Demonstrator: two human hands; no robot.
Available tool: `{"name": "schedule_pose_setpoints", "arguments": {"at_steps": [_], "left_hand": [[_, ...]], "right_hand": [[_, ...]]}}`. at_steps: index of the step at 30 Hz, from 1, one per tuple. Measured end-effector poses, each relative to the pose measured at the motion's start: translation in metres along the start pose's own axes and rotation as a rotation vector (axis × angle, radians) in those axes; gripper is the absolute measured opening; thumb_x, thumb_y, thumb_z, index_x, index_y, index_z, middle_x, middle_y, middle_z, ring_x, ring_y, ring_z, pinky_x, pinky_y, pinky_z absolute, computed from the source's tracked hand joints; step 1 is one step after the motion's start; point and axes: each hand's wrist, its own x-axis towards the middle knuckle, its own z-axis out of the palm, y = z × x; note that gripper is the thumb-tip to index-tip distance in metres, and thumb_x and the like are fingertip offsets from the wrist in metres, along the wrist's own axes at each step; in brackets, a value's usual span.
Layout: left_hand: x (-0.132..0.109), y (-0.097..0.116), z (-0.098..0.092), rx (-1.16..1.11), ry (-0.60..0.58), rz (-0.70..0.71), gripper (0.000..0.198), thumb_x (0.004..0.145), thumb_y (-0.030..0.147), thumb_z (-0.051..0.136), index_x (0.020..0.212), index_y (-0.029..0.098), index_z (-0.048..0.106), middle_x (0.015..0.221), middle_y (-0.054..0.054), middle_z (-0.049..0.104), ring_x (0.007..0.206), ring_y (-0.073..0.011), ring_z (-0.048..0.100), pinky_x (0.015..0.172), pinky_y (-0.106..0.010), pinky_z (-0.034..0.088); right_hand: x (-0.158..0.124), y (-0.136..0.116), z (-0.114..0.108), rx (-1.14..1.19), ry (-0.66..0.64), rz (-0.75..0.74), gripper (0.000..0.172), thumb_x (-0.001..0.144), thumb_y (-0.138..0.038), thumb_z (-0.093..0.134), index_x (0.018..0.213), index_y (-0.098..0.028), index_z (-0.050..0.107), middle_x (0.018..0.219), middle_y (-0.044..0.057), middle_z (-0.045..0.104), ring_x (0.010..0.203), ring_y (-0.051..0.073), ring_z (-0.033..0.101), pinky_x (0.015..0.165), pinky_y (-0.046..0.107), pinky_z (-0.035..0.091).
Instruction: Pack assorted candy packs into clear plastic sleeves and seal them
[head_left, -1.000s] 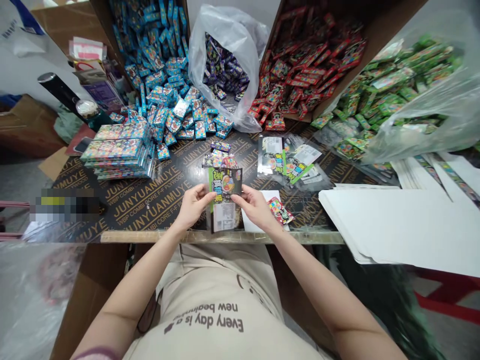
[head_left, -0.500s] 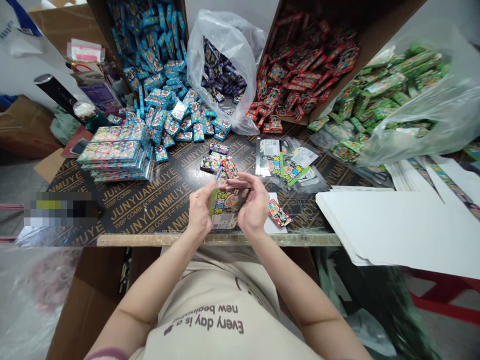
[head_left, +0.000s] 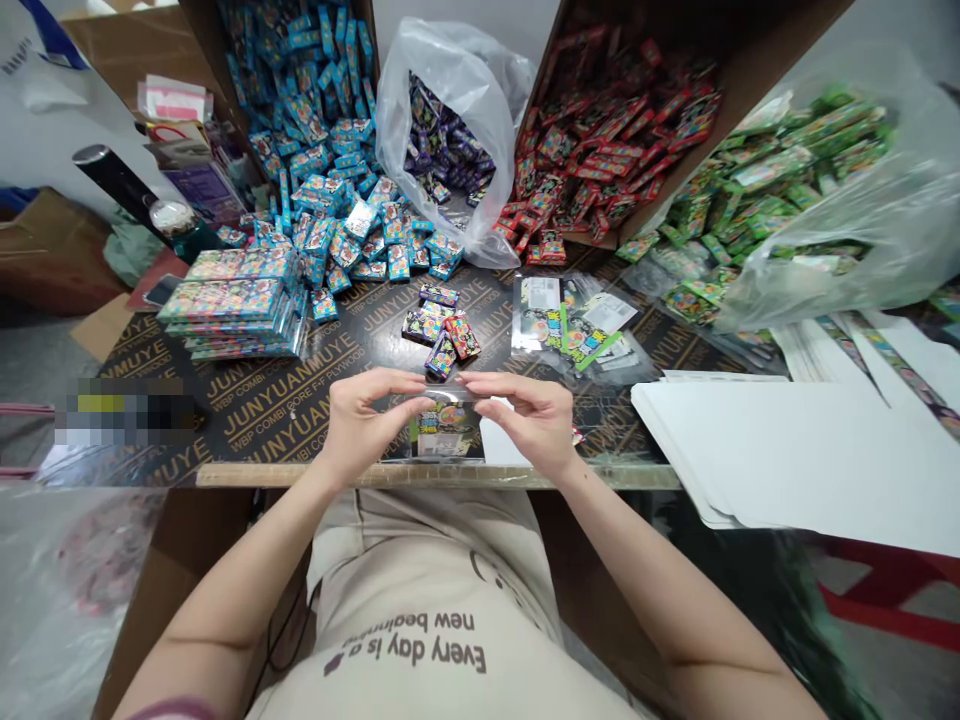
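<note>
Near the table's front edge, a clear printed pouch [head_left: 448,430] hangs or lies between my hands, its upper edge pinched on both sides. My left hand [head_left: 375,412] grips that edge between thumb and fingers. On the other side my right hand [head_left: 529,412] pinches it the same way. Just beyond the fingertips are several purple packs [head_left: 440,356] and a red pack [head_left: 462,338]. A white card [head_left: 501,436] lies partly beneath my right hand, which hides most of another red pack [head_left: 577,436].
Stacked colourful packs [head_left: 232,300] stand at left, near a pile of blue boxes [head_left: 360,220]. Behind are a bag of purple packs [head_left: 450,150] and a carton of red ones [head_left: 600,150]. Printed pouches [head_left: 570,325], green packs [head_left: 780,170] and white sheets [head_left: 795,460] lie right.
My hands have moved apart, and the pouch is now lower and flatter, pinched at its upper edge. The small purple and red packs beyond it show more fully.
</note>
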Motion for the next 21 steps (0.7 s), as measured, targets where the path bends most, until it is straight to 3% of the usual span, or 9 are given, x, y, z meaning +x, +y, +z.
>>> {"name": "schedule_pose_setpoints", "arguments": {"at_steps": [5, 7, 11, 16, 21], "left_hand": [[0.011, 0.002, -0.002, -0.068, -0.073, -0.157, 0.011, 0.069, 0.028, 0.08, 0.075, 0.019, 0.078, 0.073, -0.004, 0.075, 0.064, -0.0165, 0.068, 0.059, -0.024, 0.054], [0.013, 0.006, -0.003, -0.093, -0.092, -0.149, 0.006, 0.069, 0.025, 0.079, 0.071, 0.019, 0.077, 0.069, -0.004, 0.074, 0.061, -0.0157, 0.067, 0.057, -0.023, 0.053], [0.01, 0.009, -0.004, 0.06, -0.112, 0.058, 0.005, 0.073, 0.02, 0.071, 0.071, 0.02, 0.076, 0.075, -0.005, 0.075, 0.07, -0.0173, 0.07, 0.068, -0.028, 0.056], [-0.002, 0.001, -0.004, 0.241, -0.161, 0.322, 0.007, 0.078, 0.021, 0.067, 0.075, 0.021, 0.073, 0.09, -0.007, 0.077, 0.076, -0.0166, 0.071, 0.072, -0.029, 0.056], [-0.002, -0.002, -0.002, 0.221, -0.188, 0.298, 0.014, 0.083, 0.022, 0.064, 0.07, 0.02, 0.07, 0.089, -0.007, 0.077, 0.074, -0.0148, 0.071, 0.069, -0.024, 0.055]], "right_hand": [[0.001, -0.016, 0.001, -0.199, 0.009, -0.001, 0.01, 0.081, -0.031, 0.071, 0.086, -0.024, 0.077, 0.084, 0.003, 0.077, 0.071, 0.019, 0.07, 0.067, 0.034, 0.058], [0.005, -0.022, 0.001, -0.242, -0.028, -0.017, 0.011, 0.082, -0.031, 0.069, 0.084, -0.023, 0.076, 0.078, 0.002, 0.076, 0.064, 0.017, 0.068, 0.061, 0.031, 0.057], [0.009, -0.023, -0.002, -0.3, -0.081, -0.081, 0.012, 0.085, -0.03, 0.066, 0.083, -0.023, 0.076, 0.082, 0.003, 0.076, 0.07, 0.019, 0.07, 0.07, 0.035, 0.059], [-0.009, -0.003, -0.008, -0.324, -0.104, -0.2, 0.013, 0.084, -0.028, 0.067, 0.095, -0.028, 0.075, 0.103, 0.004, 0.075, 0.097, 0.023, 0.071, 0.089, 0.042, 0.057], [-0.015, 0.0, -0.001, -0.363, -0.058, -0.248, 0.017, 0.09, -0.024, 0.059, 0.094, -0.029, 0.074, 0.106, 0.004, 0.074, 0.094, 0.02, 0.071, 0.087, 0.039, 0.057]]}}
